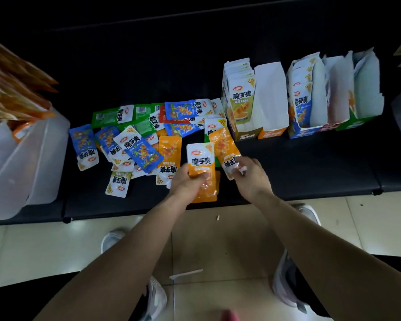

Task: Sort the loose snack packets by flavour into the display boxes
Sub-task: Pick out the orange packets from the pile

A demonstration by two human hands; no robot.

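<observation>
I see the left hand (186, 181) gripping a stack of orange packets (200, 162) and the right hand (251, 176) pinching 1 tilted orange packet (223, 144) just beside it.

Both bare forearms reach into the middle of the view. The left forearm (125, 246) enters from 7 o'clock and points toward 1 o'clock; the left hand (185, 183), back up, grips an upright orange packet (200, 162). The right forearm (310, 239) enters from 4 o'clock; the right hand (250, 173), at 3 o'clock of the left and apart from it, pinches the near end of a tilted orange packet (223, 147).
</observation>
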